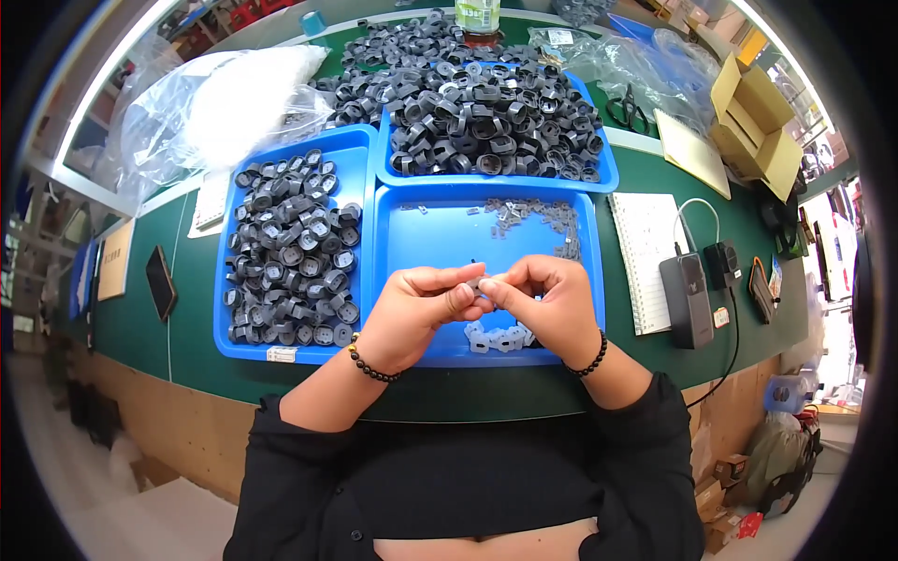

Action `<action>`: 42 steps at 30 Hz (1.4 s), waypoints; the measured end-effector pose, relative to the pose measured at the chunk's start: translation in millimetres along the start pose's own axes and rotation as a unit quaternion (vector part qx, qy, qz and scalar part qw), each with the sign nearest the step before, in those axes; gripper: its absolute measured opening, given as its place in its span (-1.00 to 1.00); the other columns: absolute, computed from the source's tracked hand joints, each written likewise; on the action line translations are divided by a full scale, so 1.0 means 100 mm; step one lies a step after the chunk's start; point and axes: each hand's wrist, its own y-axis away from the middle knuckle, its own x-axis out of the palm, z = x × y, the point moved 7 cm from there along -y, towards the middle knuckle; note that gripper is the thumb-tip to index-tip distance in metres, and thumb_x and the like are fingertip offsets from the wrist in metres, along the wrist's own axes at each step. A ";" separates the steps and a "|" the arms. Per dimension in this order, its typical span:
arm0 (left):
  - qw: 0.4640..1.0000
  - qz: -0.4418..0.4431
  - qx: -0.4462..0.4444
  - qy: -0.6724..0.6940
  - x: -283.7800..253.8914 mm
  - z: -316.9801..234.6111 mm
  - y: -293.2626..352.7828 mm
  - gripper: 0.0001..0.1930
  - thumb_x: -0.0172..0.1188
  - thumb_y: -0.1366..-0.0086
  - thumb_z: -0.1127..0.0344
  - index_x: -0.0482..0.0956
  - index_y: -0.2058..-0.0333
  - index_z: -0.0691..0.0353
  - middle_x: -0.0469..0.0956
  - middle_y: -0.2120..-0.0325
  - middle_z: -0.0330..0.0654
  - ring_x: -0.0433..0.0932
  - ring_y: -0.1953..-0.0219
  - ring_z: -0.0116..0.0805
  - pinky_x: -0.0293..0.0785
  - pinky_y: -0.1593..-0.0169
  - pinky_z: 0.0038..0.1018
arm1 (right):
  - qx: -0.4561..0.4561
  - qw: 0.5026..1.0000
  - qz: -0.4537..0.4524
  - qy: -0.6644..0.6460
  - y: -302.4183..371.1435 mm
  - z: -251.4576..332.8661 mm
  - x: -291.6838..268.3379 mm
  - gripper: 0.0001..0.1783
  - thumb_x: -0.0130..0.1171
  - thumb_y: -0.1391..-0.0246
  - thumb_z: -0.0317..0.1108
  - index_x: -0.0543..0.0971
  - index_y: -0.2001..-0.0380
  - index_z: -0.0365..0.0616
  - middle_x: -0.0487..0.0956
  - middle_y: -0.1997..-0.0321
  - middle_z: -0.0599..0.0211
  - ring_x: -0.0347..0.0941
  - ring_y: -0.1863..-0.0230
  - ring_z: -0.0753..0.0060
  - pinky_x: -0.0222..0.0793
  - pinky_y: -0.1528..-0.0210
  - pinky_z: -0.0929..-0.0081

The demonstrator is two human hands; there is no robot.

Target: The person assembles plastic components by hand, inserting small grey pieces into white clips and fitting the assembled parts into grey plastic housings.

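Over the near blue tray point(393, 271), my left hand point(412, 313) and my right hand point(554, 301) meet fingertip to fingertip. Both are closed in a pinch on a small greyish part point(475, 283), mostly hidden by the fingers. Small white translucent plastic pieces point(500, 338) lie in the tray under my hands. Toward its far right corner are many small grey clear pieces point(552, 222), with a few strays along the back. Dark grey ring-shaped plastic housings point(290, 248) fill the blue tray point(224, 318) on the left.
Another blue tray point(603, 173) behind is heaped with dark housings point(491, 122), spilling beyond it. Plastic bags point(234, 103) lie at the back left, a phone point(161, 282) at left. On the right are a notebook point(644, 266), a power bank point(687, 301), scissors point(629, 110) and a cardboard box point(758, 122).
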 end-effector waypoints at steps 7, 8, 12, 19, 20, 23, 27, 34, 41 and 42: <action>1.000 0.010 0.004 0.002 -0.02 0.02 -0.02 -0.68 0.14 -0.29 0.47 0.49 -0.01 0.40 0.60 0.21 0.02 0.62 0.18 -0.28 0.56 0.03 -0.45 | -0.001 0.999 0.000 0.050 0.00 0.06 -0.02 -0.80 0.32 0.00 -0.38 0.61 0.55 -0.31 0.61 0.59 0.35 0.48 0.54 0.74 0.34 0.51 0.74; 1.000 0.012 0.004 0.002 -0.02 0.03 -0.02 -0.68 0.14 -0.29 0.47 0.49 -0.01 0.40 0.60 0.21 0.02 0.62 0.18 -0.28 0.56 0.03 -0.45 | -0.005 0.999 0.000 0.049 0.00 0.05 -0.02 -0.80 0.32 0.00 -0.37 0.61 0.55 -0.31 0.61 0.59 0.35 0.47 0.55 0.74 0.33 0.51 0.73; 1.000 0.008 0.011 -0.002 0.01 0.01 -0.04 -0.70 0.15 -0.28 0.47 0.49 0.01 0.40 0.58 0.20 -0.04 0.60 0.17 -0.32 0.55 0.04 -0.47 | 0.016 0.998 0.031 0.059 -0.04 0.05 -0.03 -0.80 0.29 -0.03 -0.35 0.63 0.50 -0.30 0.61 0.58 0.34 0.45 0.54 0.74 0.32 0.50 0.71; 0.999 -0.018 0.027 -0.031 0.02 -0.05 -0.02 -0.77 0.25 -0.22 0.43 0.48 0.15 0.29 0.54 0.24 -0.18 0.55 0.21 -0.41 0.54 0.16 -0.53 | -0.175 0.918 -0.193 0.298 -0.40 0.24 -0.79 -0.87 0.25 -0.01 -0.38 0.64 0.37 -0.18 0.62 0.40 0.23 0.53 0.37 0.31 0.40 0.31 0.44; 0.999 -0.019 0.038 -0.032 0.00 -0.05 -0.02 -0.77 0.26 -0.21 0.42 0.49 0.17 0.32 0.54 0.27 -0.18 0.56 0.25 -0.43 0.56 0.18 -0.52 | -0.210 0.877 -0.230 0.366 -0.45 0.28 -0.94 -0.87 0.24 0.02 -0.41 0.64 0.35 -0.16 0.61 0.35 0.21 0.53 0.30 0.20 0.41 0.25 0.37; 0.998 0.010 0.030 -0.057 0.08 0.01 -0.03 -0.78 0.27 -0.21 0.40 0.49 0.20 0.30 0.53 0.35 -0.24 0.53 0.34 -0.50 0.56 0.29 -0.55 | -0.185 0.829 -0.270 0.454 -0.63 0.12 -1.40 -0.83 0.23 0.08 -0.43 0.64 0.34 -0.13 0.59 0.28 0.21 0.48 0.18 0.09 0.39 0.14 0.27; 0.997 0.009 0.037 -0.061 0.11 0.03 -0.01 -0.77 0.27 -0.22 0.38 0.49 0.18 0.31 0.51 0.43 -0.28 0.51 0.41 -0.55 0.55 0.36 -0.57 | -0.157 0.806 -0.239 0.519 -0.98 0.00 -1.51 -0.82 0.19 0.07 -0.43 0.64 0.32 -0.04 0.59 0.29 0.26 0.48 0.16 0.12 0.40 0.10 0.24; 0.996 0.009 0.026 -0.090 0.08 0.04 0.00 -0.78 0.28 -0.22 0.31 0.52 0.22 0.26 0.51 0.42 -0.30 0.49 0.41 -0.55 0.53 0.36 -0.57 | -0.100 0.718 -0.175 0.666 -1.36 -0.02 -1.36 -0.75 0.02 0.03 -0.47 0.62 0.29 0.03 0.57 0.32 0.24 0.49 0.18 0.11 0.43 0.15 0.19; 0.998 0.016 0.036 -0.054 0.09 0.05 0.00 -0.79 0.26 -0.23 0.37 0.54 0.19 0.30 0.53 0.39 -0.27 0.52 0.37 -0.53 0.55 0.33 -0.55 | -0.039 0.935 -0.150 0.318 -1.20 -0.01 -1.54 -0.67 -0.04 -0.06 -0.58 0.59 0.14 -0.12 0.59 0.27 0.22 0.56 0.22 0.33 0.48 0.15 0.45; 0.998 0.020 0.041 -0.051 0.10 0.04 0.01 -0.77 0.25 -0.24 0.39 0.54 0.15 0.32 0.54 0.37 -0.26 0.53 0.35 -0.52 0.56 0.29 -0.54 | 0.026 0.981 -0.125 0.145 -1.17 -0.11 -1.49 -0.69 -0.05 -0.10 -0.59 0.60 0.15 -0.12 0.58 0.31 0.29 0.57 0.24 0.43 0.49 0.17 0.52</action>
